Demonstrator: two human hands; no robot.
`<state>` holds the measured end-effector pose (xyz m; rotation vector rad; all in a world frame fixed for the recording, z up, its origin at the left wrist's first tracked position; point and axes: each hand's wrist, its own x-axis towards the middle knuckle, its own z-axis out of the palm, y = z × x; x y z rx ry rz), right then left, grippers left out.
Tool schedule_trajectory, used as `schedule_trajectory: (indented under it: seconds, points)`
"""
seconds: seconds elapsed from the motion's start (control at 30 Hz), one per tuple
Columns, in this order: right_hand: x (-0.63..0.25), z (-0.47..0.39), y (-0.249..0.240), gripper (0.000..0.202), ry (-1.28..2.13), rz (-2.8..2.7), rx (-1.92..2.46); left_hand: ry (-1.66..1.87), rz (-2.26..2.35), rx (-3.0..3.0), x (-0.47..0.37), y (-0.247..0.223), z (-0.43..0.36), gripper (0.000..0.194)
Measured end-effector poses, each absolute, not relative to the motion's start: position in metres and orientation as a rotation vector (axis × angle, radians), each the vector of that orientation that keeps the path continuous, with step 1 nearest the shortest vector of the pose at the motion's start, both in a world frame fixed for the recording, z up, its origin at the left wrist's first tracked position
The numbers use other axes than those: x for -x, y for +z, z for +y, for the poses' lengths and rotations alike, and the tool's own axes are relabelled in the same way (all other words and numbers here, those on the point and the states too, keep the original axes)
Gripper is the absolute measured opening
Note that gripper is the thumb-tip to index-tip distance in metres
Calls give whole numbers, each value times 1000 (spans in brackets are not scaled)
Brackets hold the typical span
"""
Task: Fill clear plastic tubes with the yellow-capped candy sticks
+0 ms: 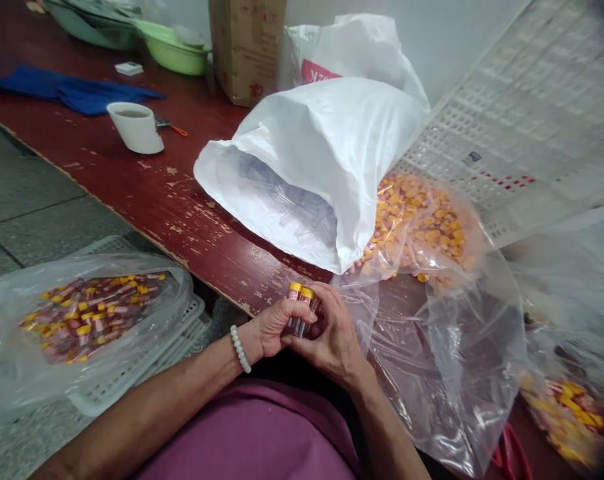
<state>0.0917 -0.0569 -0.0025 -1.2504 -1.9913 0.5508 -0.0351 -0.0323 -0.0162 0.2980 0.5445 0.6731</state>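
Observation:
Several small clear tubes with yellow caps (306, 295) stand upright between my two hands, just in front of the table edge. My left hand (277, 323), with a pale bead bracelet at the wrist, has its thumb and fingers closed on them from the left. From the right, my right hand (332, 333) is curled around the same tubes, its fingertips partly hidden. Beyond the hands a white sack (332, 147) lies open, with clear tubes (302, 207) inside. Orange-yellow caps (427, 220) fill a clear plastic bag (447, 347) on the right.
Capped tubes (97, 320) fill a bag over a white crate (97, 397) at lower left. On the red table (182, 207) are a white cup (137, 133), blue cloth (77, 90), green basin (175, 53) and carton (247, 50). A white basket (512, 127) leans at right.

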Motion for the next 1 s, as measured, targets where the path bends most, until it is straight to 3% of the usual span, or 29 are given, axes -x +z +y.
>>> schedule_trajectory:
  seconds: [0.13, 0.23, 0.5, 0.7, 0.87, 1.0]
  points:
    - [-85, -54, -7, 102, 886, -1859, 1234, 669, 464, -244, 52, -23, -32, 25]
    - [-78, -51, -11, 89, 1044, -1813, 1239, 681, 447, -197, 63, -29, -31, 27]
    - [-34, -28, -15, 63, 745, -2192, 1255, 815, 383, -164, 105, -43, -41, 25]
    - [-2, -17, -40, 85, 593, -2312, 1091, 1135, 629, -25, 203, -82, -58, 25]
    - [-9, -8, -55, 46, 463, -2322, 1123, 1363, 1116, 392, 317, -138, -52, 16]
    - [-7, -7, -59, 40, 356, -2334, 1092, 1440, 1276, 546, 379, -162, -46, 9]
